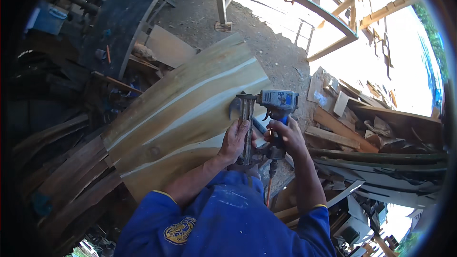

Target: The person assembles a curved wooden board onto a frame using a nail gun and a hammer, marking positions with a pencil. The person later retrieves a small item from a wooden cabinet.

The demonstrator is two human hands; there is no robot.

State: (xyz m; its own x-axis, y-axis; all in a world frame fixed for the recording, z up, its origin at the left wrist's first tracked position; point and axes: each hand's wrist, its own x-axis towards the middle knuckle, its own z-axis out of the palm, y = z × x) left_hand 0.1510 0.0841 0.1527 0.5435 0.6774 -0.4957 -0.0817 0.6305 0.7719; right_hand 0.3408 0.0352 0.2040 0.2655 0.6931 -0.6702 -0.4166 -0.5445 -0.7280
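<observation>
My right hand (284,135) grips the handle of a blue and grey pneumatic nail gun (275,102), whose air hose (270,185) hangs down from the grip. My left hand (234,139) is wrapped around the gun's long metal magazine (246,123). The gun's nose rests against the right edge of a wide, pale wooden panel (181,114) made of several joined boards with light streaks. Both forearms come up from blue sleeves with yellow cuffs.
Dark planks (71,171) are stacked at the lower left. Offcuts and scrap boards (342,123) pile up on the right. A dark board and slatted piece (119,28) lie at the upper left. Timber frames (333,19) stand on sunlit dirt ground beyond.
</observation>
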